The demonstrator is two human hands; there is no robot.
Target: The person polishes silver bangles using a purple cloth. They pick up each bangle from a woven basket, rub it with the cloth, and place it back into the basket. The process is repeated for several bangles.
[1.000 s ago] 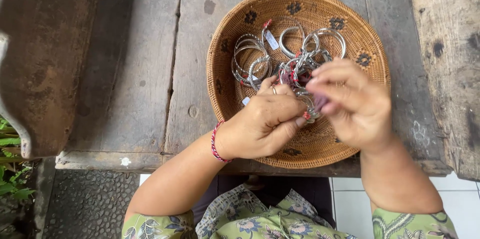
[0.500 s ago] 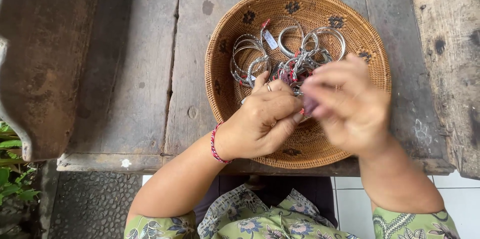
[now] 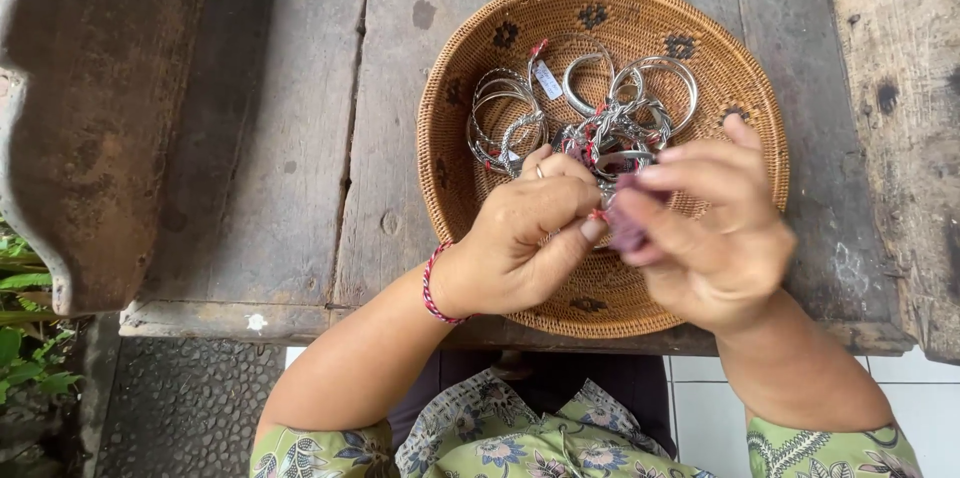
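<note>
My left hand [image 3: 520, 248], with a red cord bracelet on its wrist, pinches a silver bracelet [image 3: 622, 162] with a bit of red thread, over the near half of a round woven basket [image 3: 440, 138]. My right hand [image 3: 715, 238] faces it, thumb and fingers closed on a small purple cloth [image 3: 628, 228] pressed against the same piece. The part of the bracelet between my fingers is hidden. A heap of silver bangles [image 3: 510, 108] lies in the basket beyond my hands, one carrying a small white tag [image 3: 547, 80].
The basket sits on a weathered grey plank table [image 3: 300, 138], close to its near edge. A dark worn wooden piece [image 3: 100, 118] lies along the left, another rough slab [image 3: 900, 88] on the right. Green leaves [image 3: 20, 338] show at lower left, pale floor tiles [image 3: 900, 378] below.
My right hand's fingers have shifted on the purple cloth, and both hands have dropped slightly towards the near side of the basket. The heap of bangles has not moved.
</note>
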